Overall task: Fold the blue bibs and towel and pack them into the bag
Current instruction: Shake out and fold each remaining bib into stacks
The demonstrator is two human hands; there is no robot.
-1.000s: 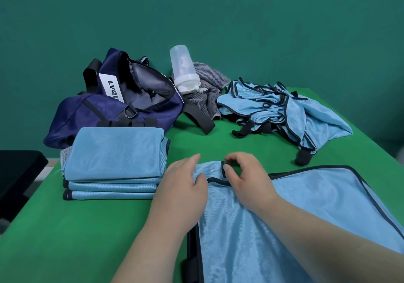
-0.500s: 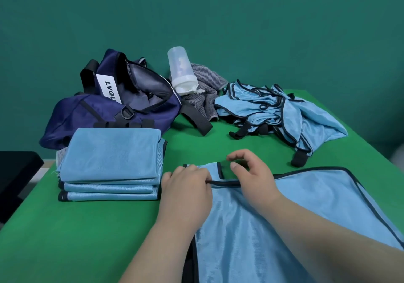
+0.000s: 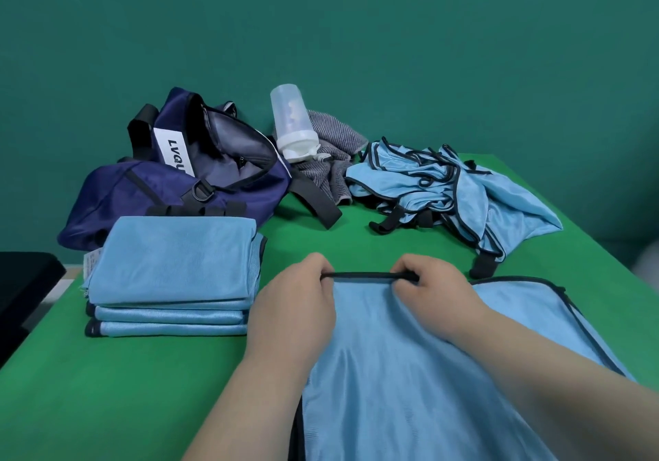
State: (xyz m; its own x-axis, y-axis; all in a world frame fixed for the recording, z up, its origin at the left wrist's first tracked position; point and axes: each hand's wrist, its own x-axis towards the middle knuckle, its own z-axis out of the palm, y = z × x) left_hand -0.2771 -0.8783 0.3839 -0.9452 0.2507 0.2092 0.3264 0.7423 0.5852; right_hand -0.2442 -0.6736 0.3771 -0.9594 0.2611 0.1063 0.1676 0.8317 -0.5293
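A light blue bib [image 3: 392, 371] with black trim lies spread on the green table [image 3: 107, 389] in front of me. My left hand [image 3: 296, 307] and my right hand [image 3: 435, 289] both pinch its far black-trimmed edge, stretching the trim straight between them. A stack of folded blue bibs [image 3: 174, 275] sits to the left. A heap of unfolded blue bibs [image 3: 453, 189] lies at the back right. The navy bag [image 3: 171, 189] stands open at the back left. A grey striped towel [image 3: 331, 154] lies crumpled behind, between bag and heap.
A clear plastic shaker bottle [image 3: 294, 125] rests upside down on the towel. A black bag strap [image 3: 313, 204] trails onto the table. A black object [image 3: 21, 289] stands off the table's left edge. A teal wall backs the scene.
Both hands have taken hold of the bib's far edge and moved apart, pulling the black trim taut between them. Before, the right hand pinched a corner and the left lay over the cloth.
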